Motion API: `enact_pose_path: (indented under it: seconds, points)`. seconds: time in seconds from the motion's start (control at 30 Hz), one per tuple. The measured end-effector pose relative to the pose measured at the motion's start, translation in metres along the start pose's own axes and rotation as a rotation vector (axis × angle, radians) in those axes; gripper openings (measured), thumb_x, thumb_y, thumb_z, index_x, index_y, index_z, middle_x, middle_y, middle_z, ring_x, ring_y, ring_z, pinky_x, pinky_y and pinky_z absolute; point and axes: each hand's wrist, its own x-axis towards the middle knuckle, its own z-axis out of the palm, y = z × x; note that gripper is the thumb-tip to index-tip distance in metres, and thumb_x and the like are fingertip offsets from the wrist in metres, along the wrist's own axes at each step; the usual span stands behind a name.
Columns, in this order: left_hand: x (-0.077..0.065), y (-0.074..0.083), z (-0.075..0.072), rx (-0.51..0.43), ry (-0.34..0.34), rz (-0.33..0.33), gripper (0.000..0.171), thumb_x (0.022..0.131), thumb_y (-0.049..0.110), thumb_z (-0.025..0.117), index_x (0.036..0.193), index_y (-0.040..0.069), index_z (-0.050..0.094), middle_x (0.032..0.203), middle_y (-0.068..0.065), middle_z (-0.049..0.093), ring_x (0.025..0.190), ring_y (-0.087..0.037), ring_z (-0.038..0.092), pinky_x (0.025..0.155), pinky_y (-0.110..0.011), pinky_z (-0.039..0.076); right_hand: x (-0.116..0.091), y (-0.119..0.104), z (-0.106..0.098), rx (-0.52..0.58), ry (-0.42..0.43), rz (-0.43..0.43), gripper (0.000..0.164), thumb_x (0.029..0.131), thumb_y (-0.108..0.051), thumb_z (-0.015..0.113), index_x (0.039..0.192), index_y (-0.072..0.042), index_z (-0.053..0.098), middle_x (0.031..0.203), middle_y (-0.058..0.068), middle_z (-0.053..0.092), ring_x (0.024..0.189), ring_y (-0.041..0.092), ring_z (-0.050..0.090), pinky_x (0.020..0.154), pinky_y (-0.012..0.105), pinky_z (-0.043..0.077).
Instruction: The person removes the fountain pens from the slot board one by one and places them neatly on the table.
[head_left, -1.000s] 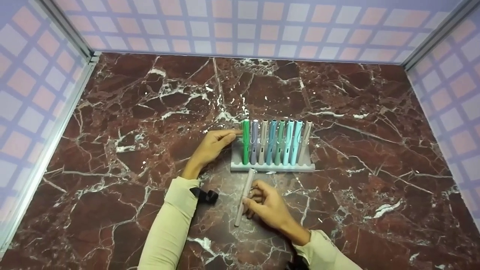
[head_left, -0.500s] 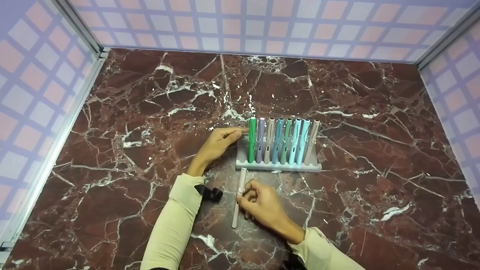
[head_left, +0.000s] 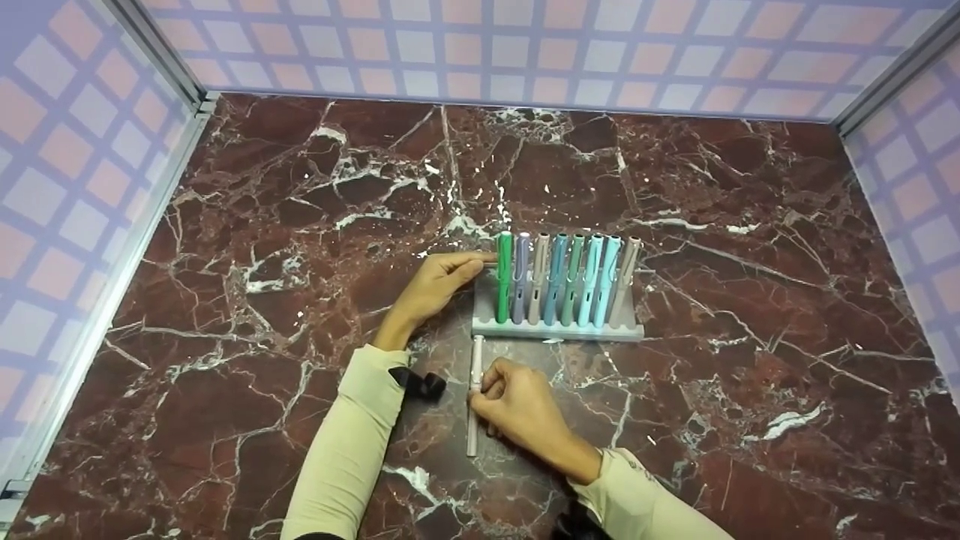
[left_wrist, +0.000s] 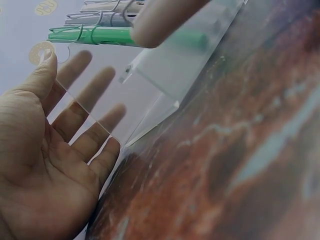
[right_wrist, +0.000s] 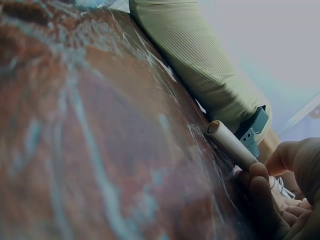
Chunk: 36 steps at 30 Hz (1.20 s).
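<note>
A clear pen stand point(head_left: 630, 330) holds several capped pens in a row, with a bright green pen point(head_left: 504, 277) at its left end. My left hand point(head_left: 439, 285) holds the stand's left edge; in the left wrist view its fingers point(left_wrist: 100, 80) show through the clear panel. My right hand point(head_left: 517, 401) pinches a grey-beige pen point(head_left: 474, 439) by the middle, close in front of the stand's left front corner. In the right wrist view, the pen's near end point(right_wrist: 225, 140) sticks out past the thumb and fingertips. Its clip side faces up in the head view.
A dark red marbled tabletop point(head_left: 300, 225) lies under everything. Checked panels point(head_left: 525, 45) in pink and white stand at the back and both sides. A black strap device point(head_left: 420, 384) sits on the left wrist.
My right hand has moved slightly left with the grey-beige pen, which has turned from slanted to nearly in line with the stand's left edge. The left hand keeps its place on the stand.
</note>
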Motion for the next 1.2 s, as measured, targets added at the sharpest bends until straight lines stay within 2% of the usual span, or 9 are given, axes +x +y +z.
enact_pose_path:
  seconds: [0.53,0.63,0.73,0.8,0.87,0.97,1.2]
  points:
    - [-0.0004,-0.0013,-0.0004,0.009,-0.004,0.004,0.030,0.105,0.009,0.050,0.125,-0.009,0.062,0.132,-0.023,0.063,0.126,-0.034,0.059,0.111,-0.037,0.046,0.0026,-0.0025,-0.0012,0.024,-0.034,0.008,0.006,0.081,-0.006,0.068,0.080,-0.005,0.062,0.060,-0.002,0.066,0.042,0.008,0.059,0.039,0.031,0.055]
    - [-0.0006,-0.0015,-0.0004,0.004,-0.005,0.011,0.032,0.105,0.014,0.051,0.125,-0.009,0.062,0.132,-0.023,0.063,0.126,-0.034,0.060,0.111,-0.037,0.046,0.0036,-0.0019,-0.0015,0.014,-0.039,0.004,0.007,0.083,-0.006,0.068,0.079,-0.006,0.062,0.059,-0.002,0.065,0.041,0.008,0.059,0.038,0.031,0.054]
    - [-0.0004,-0.0026,0.0003,-0.009,-0.007,0.016,0.047,0.103,0.032,0.054,0.125,-0.008,0.062,0.132,-0.023,0.063,0.125,-0.034,0.060,0.110,-0.036,0.046,0.0038,-0.0014,-0.0023,0.004,-0.044,0.006,0.009,0.084,-0.007,0.069,0.079,-0.006,0.062,0.058,-0.002,0.065,0.041,0.008,0.059,0.038,0.031,0.054]
    - [0.0003,-0.0031,0.0016,-0.013,-0.006,0.016,0.047,0.103,0.032,0.054,0.125,-0.008,0.062,0.132,-0.023,0.063,0.125,-0.034,0.060,0.110,-0.036,0.046,0.0036,-0.0005,-0.0033,-0.001,-0.045,0.006,0.009,0.084,-0.008,0.069,0.079,-0.006,0.062,0.059,-0.003,0.065,0.041,0.008,0.059,0.038,0.031,0.054]
    - [0.0006,-0.0036,0.0027,-0.010,-0.001,0.008,0.043,0.104,0.029,0.054,0.125,-0.008,0.063,0.132,-0.023,0.063,0.126,-0.034,0.059,0.111,-0.037,0.046,0.0033,0.0004,-0.0037,-0.003,-0.046,0.006,0.009,0.084,-0.008,0.069,0.079,-0.007,0.062,0.059,-0.003,0.065,0.041,0.008,0.059,0.038,0.031,0.054]
    - [0.0004,-0.0031,0.0034,0.004,0.005,-0.010,0.030,0.105,0.011,0.051,0.125,-0.006,0.063,0.132,-0.021,0.063,0.126,-0.033,0.059,0.111,-0.038,0.046,0.0031,0.0012,-0.0032,-0.013,-0.045,0.001,0.009,0.084,-0.007,0.069,0.078,-0.007,0.062,0.059,-0.003,0.065,0.041,0.008,0.059,0.038,0.030,0.053]
    - [-0.0010,-0.0020,0.0012,0.000,0.012,-0.013,0.029,0.104,0.007,0.050,0.126,-0.006,0.063,0.132,-0.021,0.064,0.127,-0.033,0.058,0.112,-0.038,0.045,0.0035,-0.0015,-0.0012,-0.025,-0.043,-0.021,0.011,0.085,-0.007,0.069,0.077,-0.007,0.061,0.059,-0.003,0.065,0.041,0.007,0.059,0.038,0.028,0.053]
